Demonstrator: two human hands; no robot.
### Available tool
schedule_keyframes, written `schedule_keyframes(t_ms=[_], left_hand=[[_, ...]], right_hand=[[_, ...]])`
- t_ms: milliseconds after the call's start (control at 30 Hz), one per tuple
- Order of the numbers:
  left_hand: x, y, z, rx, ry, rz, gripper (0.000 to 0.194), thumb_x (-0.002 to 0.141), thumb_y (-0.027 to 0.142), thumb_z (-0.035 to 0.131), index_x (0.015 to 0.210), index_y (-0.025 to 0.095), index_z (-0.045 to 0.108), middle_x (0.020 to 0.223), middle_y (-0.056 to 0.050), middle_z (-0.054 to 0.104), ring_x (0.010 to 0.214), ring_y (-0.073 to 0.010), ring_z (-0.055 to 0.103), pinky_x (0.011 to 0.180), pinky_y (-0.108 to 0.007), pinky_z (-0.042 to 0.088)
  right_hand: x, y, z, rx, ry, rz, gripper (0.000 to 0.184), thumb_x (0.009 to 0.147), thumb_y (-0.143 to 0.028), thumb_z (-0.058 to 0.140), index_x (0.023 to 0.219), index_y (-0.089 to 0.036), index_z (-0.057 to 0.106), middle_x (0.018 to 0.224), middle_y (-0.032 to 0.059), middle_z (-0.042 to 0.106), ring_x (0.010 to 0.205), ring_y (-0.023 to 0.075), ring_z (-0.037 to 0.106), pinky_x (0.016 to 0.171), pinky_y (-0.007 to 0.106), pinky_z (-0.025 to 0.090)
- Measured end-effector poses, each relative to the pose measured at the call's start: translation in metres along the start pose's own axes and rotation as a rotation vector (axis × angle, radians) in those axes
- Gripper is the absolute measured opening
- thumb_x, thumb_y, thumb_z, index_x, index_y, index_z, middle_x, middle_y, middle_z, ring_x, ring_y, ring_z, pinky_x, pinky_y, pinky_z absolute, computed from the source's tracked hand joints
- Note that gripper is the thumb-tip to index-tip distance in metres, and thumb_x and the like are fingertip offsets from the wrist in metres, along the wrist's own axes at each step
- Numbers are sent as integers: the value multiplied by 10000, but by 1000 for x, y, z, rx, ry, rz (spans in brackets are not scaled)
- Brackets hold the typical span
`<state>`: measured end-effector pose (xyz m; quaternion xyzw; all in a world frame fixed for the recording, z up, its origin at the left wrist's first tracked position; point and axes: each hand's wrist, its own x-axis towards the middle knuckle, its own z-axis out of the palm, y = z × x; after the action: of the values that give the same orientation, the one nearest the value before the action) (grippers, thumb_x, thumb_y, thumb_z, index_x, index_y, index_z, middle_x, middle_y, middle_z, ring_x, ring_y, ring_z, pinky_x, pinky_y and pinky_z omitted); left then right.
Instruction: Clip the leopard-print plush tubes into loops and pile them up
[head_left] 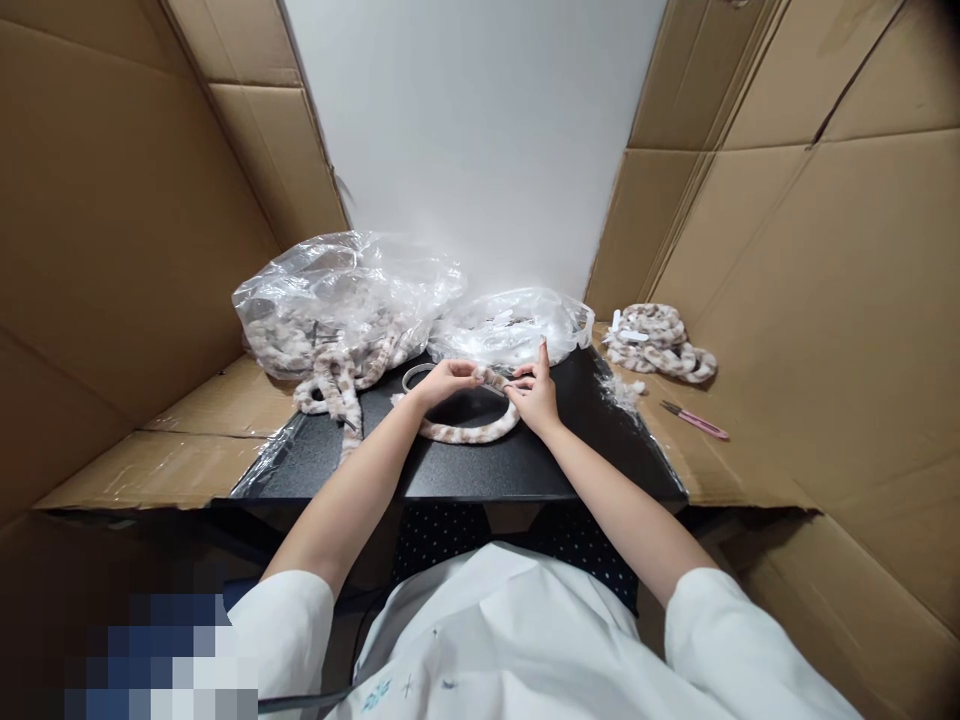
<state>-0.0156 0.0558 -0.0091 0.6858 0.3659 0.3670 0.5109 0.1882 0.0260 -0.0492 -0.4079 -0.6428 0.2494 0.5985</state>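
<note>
Over the black tabletop [480, 470], a plush tube [469, 433] in white with tan patches curves in a loop towards me. My left hand [444, 382] pinches its far part from the left. My right hand [535, 393] grips the tube's right end between thumb and fingers, with the index finger pointing up. Between the hands a short stretch of plush shows, with a pale narrow strip along its near side. A thin whitish band [409, 374] curves out beyond my left hand; whether it runs inside the tube I cannot tell.
At the back left, a clear plastic bag [337, 265] spills plush tubes [337, 390]. Another plastic bag [510, 318] lies behind my hands. To the right are a plush tube pile [649, 335], fluffy scraps [622, 392] and pink-handled snips [697, 420]. Cardboard walls [840, 300] flank the table.
</note>
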Motion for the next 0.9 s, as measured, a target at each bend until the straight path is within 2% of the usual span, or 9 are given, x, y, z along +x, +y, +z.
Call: schedule_keyframes(t_ms=[133, 267, 333, 467, 533, 600, 700, 767, 900], left_hand=[[0, 1, 8, -9, -38, 58, 356, 637, 467, 785, 672, 127, 686, 796, -53, 683, 849, -184, 614, 836, -303, 448], [0, 3, 7, 46, -137, 139, 398, 688, 527, 746, 648, 131, 717, 857, -73, 680, 895, -184, 609, 879, -304, 439], [0, 4, 6, 76, -206, 95, 419, 691, 550, 740, 679, 131, 735, 857, -74, 691, 862, -174, 605, 851, -292, 446], [-1, 3, 6, 72, -298, -71, 482, 666, 589, 743, 771, 118, 753, 713, -56, 678, 682, -131, 570, 700, -256, 448], [-1, 3, 9, 14, -279, -95, 477, 669, 577, 749, 762, 110, 744, 682, -51, 664, 634, -113, 551, 660, -245, 442], [0, 2, 11, -75, -194, -85, 463, 670, 560, 757, 742, 104, 729, 690, -52, 665, 636, -110, 558, 670, -248, 452], [1, 2, 12, -198, -65, -72, 475, 650, 565, 772, 739, 102, 714, 751, -70, 685, 721, -139, 607, 729, -275, 478], [2, 2, 11, -235, -60, -101, 490, 625, 576, 786, 723, 103, 705, 756, -75, 686, 762, -157, 623, 745, -292, 493], [1, 4, 5, -233, -74, -151, 486, 585, 568, 815, 679, 109, 685, 672, -40, 642, 716, -144, 615, 721, -298, 520]], right_hand=[[-2, 0, 2, 0, -39, -45, 1085, 732, -195, 679, 1535, -364, -32, 971, 7, 588, 695, 118, 637, 644, 260, 579], [-5, -2, 4, 16, -80, -63, 1092, 745, -191, 667, 1529, -367, -73, 971, 4, 586, 700, 111, 631, 614, 233, 566], [-6, -4, 5, 25, -115, -77, 1091, 746, -180, 659, 1527, -369, -79, 978, 5, 586, 703, 107, 631, 594, 215, 555], [-6, -12, 4, 8, -167, -103, 1050, 754, -176, 637, 1530, -372, -43, 1019, 20, 595, 731, 112, 636, 587, 208, 544], [-7, -15, 3, -5, -152, -93, 1037, 751, -188, 641, 1533, -361, -18, 1053, 35, 601, 775, 127, 641, 620, 231, 556], [-7, -17, 2, -19, -125, -65, 1063, 722, -199, 677, 1535, -343, 7, 1078, 49, 604, 795, 140, 639, 639, 250, 561], [-7, -16, 0, -24, -112, -16, 1070, 691, -197, 709, 1533, -311, 59, 1041, 44, 624, 698, 123, 618, 606, 245, 540], [-5, -15, -3, -12, -92, 4, 1010, 707, -189, 685, 1527, -286, 103, 969, 23, 638, 631, 105, 594, 601, 237, 524], [3, -13, -13, -28, 29, 23, 935, 715, -186, 633, 1519, -244, 158, 908, 9, 633, 636, 108, 595, 638, 243, 513]])
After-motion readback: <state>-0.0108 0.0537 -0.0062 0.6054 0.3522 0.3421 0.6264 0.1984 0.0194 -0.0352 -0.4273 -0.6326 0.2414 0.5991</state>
